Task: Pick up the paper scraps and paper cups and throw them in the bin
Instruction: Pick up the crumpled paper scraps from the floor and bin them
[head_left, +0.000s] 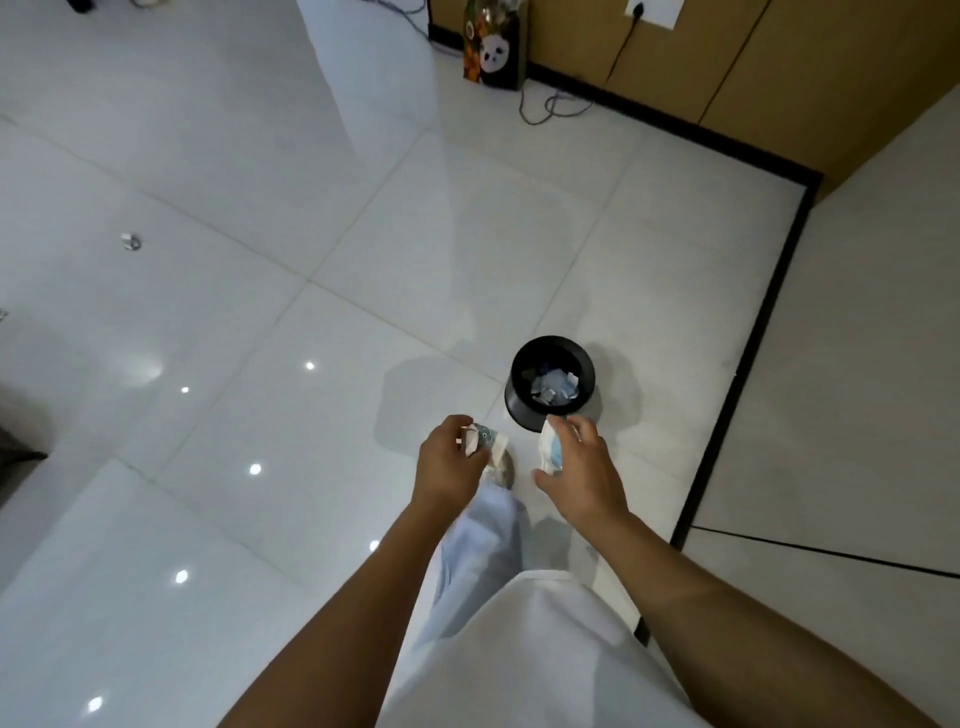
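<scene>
Nearest the camera, a white garment (545, 660) and a pale trouser leg (483, 545) are seen between two outstretched bare forearms; a shoe (503, 470) is partly hidden beneath the left hand (449, 460); by that hand a crumpled paper cup (485, 440) with a blue-green print is gripped, the fingers being curled round it and the thumb laid against its side; by the right hand (584, 470) a white and blue paper scrap (549, 446) is pinched between curled fingers and thumb; just beyond both hands, a black bin (551, 382) is stood on the glossy white tiled floor (260, 338), paper scraps (557, 389) already lying inside it; farther off, a small metal object (132, 241) is seen on the tiles; farthest away, a panda-printed bag (493, 52) and a loose cable (556, 104) are set against a wooden wall (727, 62).
</scene>
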